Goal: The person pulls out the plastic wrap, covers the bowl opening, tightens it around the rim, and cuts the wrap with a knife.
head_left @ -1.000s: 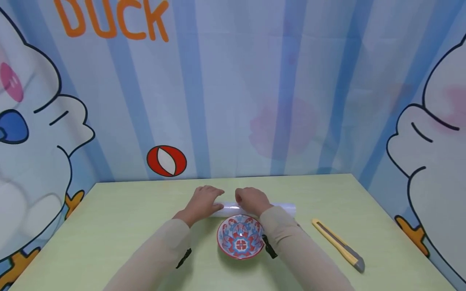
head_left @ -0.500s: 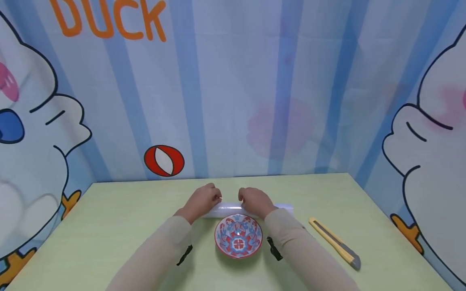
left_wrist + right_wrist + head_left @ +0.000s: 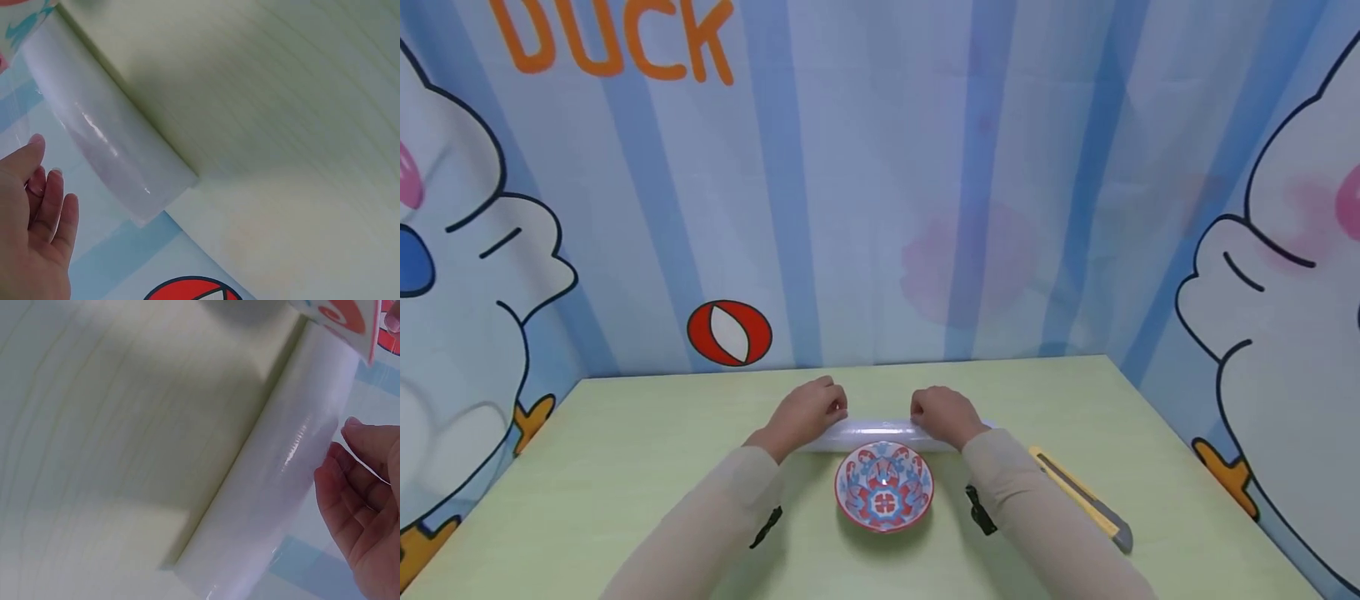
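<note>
A roll of clear plastic wrap [image 3: 880, 435] lies crosswise on the table, just behind a bowl [image 3: 884, 487] patterned in red, blue and white. My left hand [image 3: 807, 412] is over the far side of the roll near its left end. In the left wrist view, its thumb and forefinger [image 3: 28, 159] pinch the thin, see-through edge of the wrap. Toward the roll's right part, my right hand [image 3: 947, 415] has its fingers curled and appears to pinch the same film. That film is barely visible in the right wrist view, where the fingers [image 3: 337, 487] are beside the roll [image 3: 269, 469].
A yellow and grey box cutter [image 3: 1086, 500] lies on the table to the right, partly behind the right sleeve. Beyond the pale green table [image 3: 655, 467] hangs a blue striped backdrop [image 3: 880, 208] with cartoon prints.
The left fingers, spread out earlier, have closed into a pinch. My right hand has moved rightward, widening the gap between the hands. The view has swung slightly right.
</note>
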A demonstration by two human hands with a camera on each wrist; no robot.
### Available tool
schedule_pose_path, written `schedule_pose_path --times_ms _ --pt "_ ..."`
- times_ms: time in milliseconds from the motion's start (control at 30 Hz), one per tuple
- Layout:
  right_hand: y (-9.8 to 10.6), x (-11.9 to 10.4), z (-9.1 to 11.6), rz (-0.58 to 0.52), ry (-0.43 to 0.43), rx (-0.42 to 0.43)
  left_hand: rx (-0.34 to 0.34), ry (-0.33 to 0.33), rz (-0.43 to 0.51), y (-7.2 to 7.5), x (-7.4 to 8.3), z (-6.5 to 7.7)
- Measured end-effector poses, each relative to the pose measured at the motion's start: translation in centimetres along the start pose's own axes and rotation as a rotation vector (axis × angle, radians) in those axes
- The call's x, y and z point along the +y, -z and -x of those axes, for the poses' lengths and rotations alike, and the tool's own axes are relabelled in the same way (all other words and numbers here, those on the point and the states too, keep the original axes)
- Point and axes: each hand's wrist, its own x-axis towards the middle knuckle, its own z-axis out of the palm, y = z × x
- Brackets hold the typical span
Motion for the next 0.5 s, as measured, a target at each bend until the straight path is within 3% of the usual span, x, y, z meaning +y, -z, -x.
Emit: schedule_pose_path --times_ms 267,500 --pt "0.3 0.5 0.1 -0.029 0.008 0.009 -0.003 0.011 0.014 0.4 -0.5 0.5" --pt "1.4 2.7 1.1 0.029 -0.009 -0.076 0.011 0.003 0.034 0.8 -0.7 0.8"
